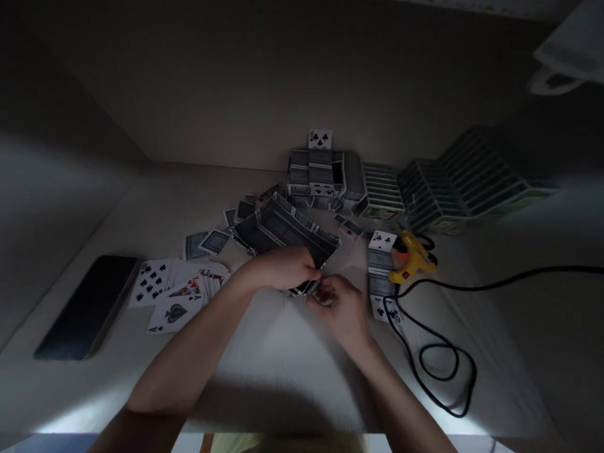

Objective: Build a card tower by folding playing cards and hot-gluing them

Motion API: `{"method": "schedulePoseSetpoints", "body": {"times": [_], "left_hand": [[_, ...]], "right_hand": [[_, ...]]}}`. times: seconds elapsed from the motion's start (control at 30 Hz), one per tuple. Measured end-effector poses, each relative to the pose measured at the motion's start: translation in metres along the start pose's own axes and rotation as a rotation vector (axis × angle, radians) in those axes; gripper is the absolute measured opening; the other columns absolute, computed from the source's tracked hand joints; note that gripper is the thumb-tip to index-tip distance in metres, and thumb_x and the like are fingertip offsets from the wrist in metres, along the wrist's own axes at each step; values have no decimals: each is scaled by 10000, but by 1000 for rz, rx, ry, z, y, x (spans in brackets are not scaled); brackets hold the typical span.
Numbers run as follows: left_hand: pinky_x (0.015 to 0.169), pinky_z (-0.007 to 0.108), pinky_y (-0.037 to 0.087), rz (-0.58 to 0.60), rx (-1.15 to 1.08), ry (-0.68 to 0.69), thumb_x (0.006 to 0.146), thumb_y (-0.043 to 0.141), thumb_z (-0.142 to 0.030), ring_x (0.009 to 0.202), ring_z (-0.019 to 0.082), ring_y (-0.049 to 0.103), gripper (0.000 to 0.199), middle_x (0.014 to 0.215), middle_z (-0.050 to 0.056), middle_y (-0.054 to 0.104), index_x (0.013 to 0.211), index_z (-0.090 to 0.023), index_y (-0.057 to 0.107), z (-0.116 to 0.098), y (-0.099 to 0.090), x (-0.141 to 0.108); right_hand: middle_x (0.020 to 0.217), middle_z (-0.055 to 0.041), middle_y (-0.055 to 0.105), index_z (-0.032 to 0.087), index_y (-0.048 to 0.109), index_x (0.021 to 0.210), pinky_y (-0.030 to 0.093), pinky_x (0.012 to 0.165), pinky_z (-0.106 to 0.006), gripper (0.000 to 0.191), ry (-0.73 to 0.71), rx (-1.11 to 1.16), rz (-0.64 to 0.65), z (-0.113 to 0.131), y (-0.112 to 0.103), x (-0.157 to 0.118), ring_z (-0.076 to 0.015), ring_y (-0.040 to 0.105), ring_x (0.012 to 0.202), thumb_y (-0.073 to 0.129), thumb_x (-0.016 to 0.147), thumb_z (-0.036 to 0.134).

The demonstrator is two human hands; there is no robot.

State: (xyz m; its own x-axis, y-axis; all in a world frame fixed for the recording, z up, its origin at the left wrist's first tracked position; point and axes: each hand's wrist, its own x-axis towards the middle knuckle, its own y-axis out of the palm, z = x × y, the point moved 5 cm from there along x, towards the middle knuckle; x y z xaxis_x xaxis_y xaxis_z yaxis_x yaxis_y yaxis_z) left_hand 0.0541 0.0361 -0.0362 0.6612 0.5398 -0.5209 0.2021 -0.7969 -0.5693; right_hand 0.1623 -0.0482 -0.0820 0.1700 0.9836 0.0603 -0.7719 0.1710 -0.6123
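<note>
A shallow open box made of playing cards is tilted over the middle of the table, its patterned card backs showing inside. My left hand is closed on the box's near wall, with the wrist bent across its front. At the near right corner, my right hand has its thumb and fingers pinched together close to the box edge; whatever lies between those fingertips is hidden. Right of that hand, a strip of overlapping cards lies beside a yellow glue gun.
A dark phone lies at the left beside fanned loose cards. Against the back wall stands a model built of cards, with ribbed card structures to its right. A black cord loops over the right side.
</note>
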Motion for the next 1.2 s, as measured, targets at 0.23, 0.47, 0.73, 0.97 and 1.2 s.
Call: {"method": "schedulePoseSetpoints", "body": {"times": [0.23,0.47,0.73,0.97,1.2], "left_hand": [[539,282,227,-1,16,10,829,486,-327,540,132,371,362,465,-37,321,499,-180,469,1,0,1],[521,280,208,6,12,20,822,493,-325,506,115,340,372,457,-43,305,488,-186,409,0,0,1],[497,276,194,-2,-13,41,812,487,-335,501,110,326,373,467,-44,288,482,-189,395,1,0,0],[503,282,196,-11,-21,34,811,492,-337,504,114,332,378,455,-43,285,476,-189,397,0,-1,-1],[519,273,220,7,-35,22,831,482,-360,532,117,340,373,495,-42,313,509,-184,414,5,-2,0]], "right_hand": [[615,-8,665,216,582,642,430,550,-251,46,30,-43,15,3,-2,7,-160,613,565,623,621,218],[575,4,632,211,572,600,393,525,-235,67,46,-43,13,7,-4,11,-146,591,537,634,595,233],[556,14,606,216,552,564,364,523,-241,88,34,-29,41,8,-5,14,-143,556,534,635,589,231],[571,5,613,217,553,583,387,540,-255,72,28,10,51,5,-4,13,-154,573,551,619,609,209],[678,-9,676,211,569,760,524,588,-262,113,49,174,37,-11,7,5,-157,658,606,634,681,258]]}}
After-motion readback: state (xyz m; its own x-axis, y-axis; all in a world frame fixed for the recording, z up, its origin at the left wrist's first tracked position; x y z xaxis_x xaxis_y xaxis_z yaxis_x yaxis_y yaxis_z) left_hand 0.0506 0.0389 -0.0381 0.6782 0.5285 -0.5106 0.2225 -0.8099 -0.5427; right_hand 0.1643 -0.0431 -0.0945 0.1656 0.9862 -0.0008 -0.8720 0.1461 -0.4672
